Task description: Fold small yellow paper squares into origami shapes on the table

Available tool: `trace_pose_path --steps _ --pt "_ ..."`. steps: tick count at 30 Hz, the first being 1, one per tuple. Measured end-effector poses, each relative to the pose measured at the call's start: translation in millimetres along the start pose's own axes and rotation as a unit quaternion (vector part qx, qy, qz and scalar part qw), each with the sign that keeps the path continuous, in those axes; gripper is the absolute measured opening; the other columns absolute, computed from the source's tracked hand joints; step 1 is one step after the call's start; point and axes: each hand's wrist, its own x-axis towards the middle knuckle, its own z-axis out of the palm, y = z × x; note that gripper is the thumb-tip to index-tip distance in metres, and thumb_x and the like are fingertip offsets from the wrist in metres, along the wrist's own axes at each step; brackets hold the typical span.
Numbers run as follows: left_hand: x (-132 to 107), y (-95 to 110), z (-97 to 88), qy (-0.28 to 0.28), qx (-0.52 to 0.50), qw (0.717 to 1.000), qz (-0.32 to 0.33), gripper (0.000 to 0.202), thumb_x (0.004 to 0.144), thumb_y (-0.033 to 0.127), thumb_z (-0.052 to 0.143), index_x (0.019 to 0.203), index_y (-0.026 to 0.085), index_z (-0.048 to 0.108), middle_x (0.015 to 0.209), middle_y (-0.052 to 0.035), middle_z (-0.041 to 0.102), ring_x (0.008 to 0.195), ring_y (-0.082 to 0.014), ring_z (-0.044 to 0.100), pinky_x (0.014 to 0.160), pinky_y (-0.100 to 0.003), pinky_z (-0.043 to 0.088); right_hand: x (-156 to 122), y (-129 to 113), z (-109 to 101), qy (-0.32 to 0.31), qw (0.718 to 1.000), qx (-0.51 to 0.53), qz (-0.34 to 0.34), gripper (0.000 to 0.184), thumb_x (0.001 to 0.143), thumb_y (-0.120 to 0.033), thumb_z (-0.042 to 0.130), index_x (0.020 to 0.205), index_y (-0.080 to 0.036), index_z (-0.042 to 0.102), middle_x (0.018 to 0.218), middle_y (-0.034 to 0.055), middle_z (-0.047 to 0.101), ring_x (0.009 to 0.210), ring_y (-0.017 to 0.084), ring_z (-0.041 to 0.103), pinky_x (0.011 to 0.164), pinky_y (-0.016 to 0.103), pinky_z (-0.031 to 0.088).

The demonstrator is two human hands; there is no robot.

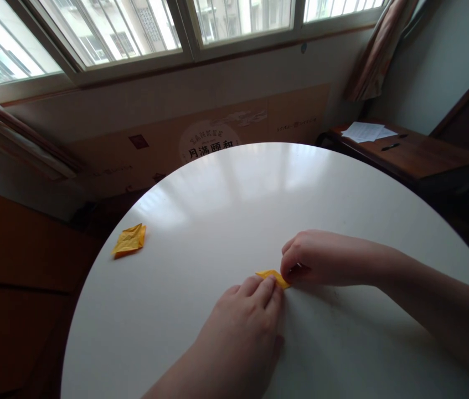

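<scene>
A small folded piece of yellow paper [273, 276] lies on the round white table [234, 210], mostly hidden between my two hands. My left hand [245, 327] rests on it from the near side, fingers together and pressed flat over the paper's near edge. My right hand [321, 257] comes in from the right with its fingers curled, pinching the paper's right end. A second folded yellow paper [130, 239] lies alone near the table's left edge, well away from both hands.
A dark wooden side table [417, 155] with white sheets [367, 132] and a pen stands at the right. A cardboard panel with printed characters [211, 145] leans on the wall under the window. Curtains hang at both sides.
</scene>
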Motion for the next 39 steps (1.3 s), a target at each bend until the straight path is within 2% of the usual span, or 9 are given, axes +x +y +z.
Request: trace_pose_path --steps 9,18,23,26,29,32,34,39 --pt "2 0 -1.5 -0.007 -0.010 1.000 -0.001 0.054 0.089 0.024 0.052 0.142 0.012 0.050 0.147 -0.0133 0.051 0.133 -0.0318 0.047 0.110 -0.049 0.042 -7 -7 -6 -0.022 0.999 -0.027 -0.014 0.026 0.077 -0.007 0.056 0.077 -0.023 0.077 0.074 -0.0015 0.069 0.061 0.011 0.051 0.059 0.024 0.034" --pt "-2 1 -7.5 0.009 -0.026 0.999 0.016 0.051 0.088 0.023 0.053 0.139 0.014 0.051 0.141 -0.0130 0.055 0.128 -0.0307 0.050 0.108 -0.048 0.044 4 4 3 0.018 0.999 0.019 -0.035 0.022 0.084 -0.011 0.059 0.087 -0.021 0.078 0.083 0.0016 0.071 0.069 0.012 0.061 0.063 0.021 0.042" --pt "-4 1 -3.4 0.040 -0.029 0.999 0.015 0.055 0.085 0.022 0.057 0.140 0.017 0.050 0.140 -0.0103 0.056 0.126 -0.0309 0.050 0.107 -0.049 0.044 8 3 10 0.061 0.998 0.011 -0.020 0.020 0.083 -0.011 0.060 0.082 -0.020 0.078 0.081 0.0018 0.072 0.069 0.013 0.061 0.062 0.022 0.042" --pt "-5 0 -1.0 0.066 -0.028 0.997 0.026 0.048 0.086 0.020 0.057 0.134 0.019 0.055 0.134 -0.0092 0.060 0.122 -0.0295 0.052 0.107 -0.046 0.044 10 6 13 0.101 0.995 0.023 -0.011 0.019 0.083 -0.012 0.060 0.084 -0.020 0.078 0.084 0.0029 0.073 0.073 0.014 0.064 0.066 0.022 0.044" --pt "-5 -3 -3.1 0.088 -0.032 0.995 0.039 0.031 0.087 0.018 0.056 0.117 0.020 0.064 0.122 -0.0071 0.066 0.114 -0.0272 0.056 0.104 -0.042 0.045 11 12 12 0.133 0.990 0.039 0.011 0.018 0.086 -0.019 0.060 0.091 -0.018 0.077 0.085 0.0051 0.075 0.075 0.016 0.065 0.069 0.024 0.046" --pt "-5 -7 -8.4 0.099 -0.034 0.993 0.055 0.015 0.089 0.019 0.055 0.097 0.019 0.068 0.111 -0.0053 0.069 0.103 -0.0240 0.060 0.095 -0.037 0.050 9 15 7 0.156 0.986 0.037 0.036 0.018 0.086 -0.021 0.060 0.092 -0.018 0.077 0.083 0.0054 0.075 0.073 0.016 0.065 0.068 0.026 0.046" --pt "-3 -10 -10.9 0.110 -0.036 0.991 0.065 0.017 0.091 0.018 0.053 0.091 0.019 0.070 0.107 -0.0047 0.070 0.097 -0.0219 0.061 0.090 -0.034 0.051 6 14 3 0.154 0.987 0.038 0.030 0.018 0.086 -0.019 0.060 0.091 -0.017 0.076 0.083 0.0056 0.075 0.073 0.017 0.065 0.069 0.026 0.046" --pt "5 -24 -6.0 0.167 -0.103 0.978 0.072 0.025 0.091 0.015 0.053 0.100 0.024 0.075 0.104 -0.0021 0.073 0.100 -0.0196 0.063 0.092 -0.031 0.048 1 9 -4 0.108 0.991 0.077 -0.001 0.017 0.086 -0.020 0.060 0.091 -0.016 0.076 0.084 0.0051 0.075 0.073 0.016 0.065 0.065 0.024 0.047"
